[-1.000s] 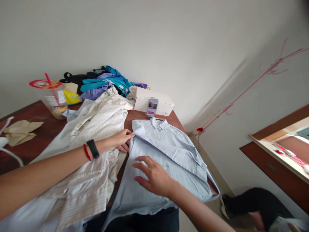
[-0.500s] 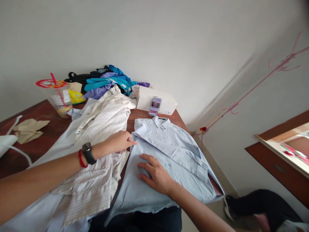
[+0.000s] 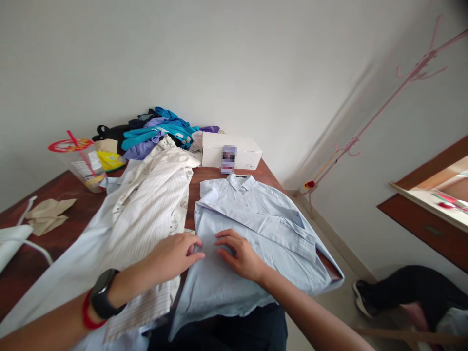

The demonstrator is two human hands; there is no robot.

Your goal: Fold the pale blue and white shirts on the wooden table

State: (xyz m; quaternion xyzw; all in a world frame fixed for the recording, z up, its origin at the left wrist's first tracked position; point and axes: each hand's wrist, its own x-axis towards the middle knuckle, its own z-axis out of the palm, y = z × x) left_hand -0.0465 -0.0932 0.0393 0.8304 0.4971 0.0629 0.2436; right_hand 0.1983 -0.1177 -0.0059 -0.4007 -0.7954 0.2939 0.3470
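A light blue collared shirt (image 3: 241,229) lies spread on the dark wooden table, one sleeve folded across its front. My left hand (image 3: 179,253) is at the shirt's left edge, fingers curled and the thumb apart from them with a gap between. On the shirt's front, my right hand (image 3: 241,253) rests with its fingers spread, facing the left hand. Under my left forearm lies a white striped garment (image 3: 146,209), lengthwise beside the blue shirt.
A white box (image 3: 244,148) stands behind the collar. Piled clothes (image 3: 161,129), a plastic cup with a straw (image 3: 84,168) and a crumpled brown napkin (image 3: 49,214) are farther left. A pink coat rack (image 3: 365,129) leans at the right. Another person's dark-clothed leg (image 3: 409,287) shows below.
My left hand has moved down along the shirt's left edge, and its thumb and fingers are now apart. My right hand has shifted slightly. The shirt looks much the same.
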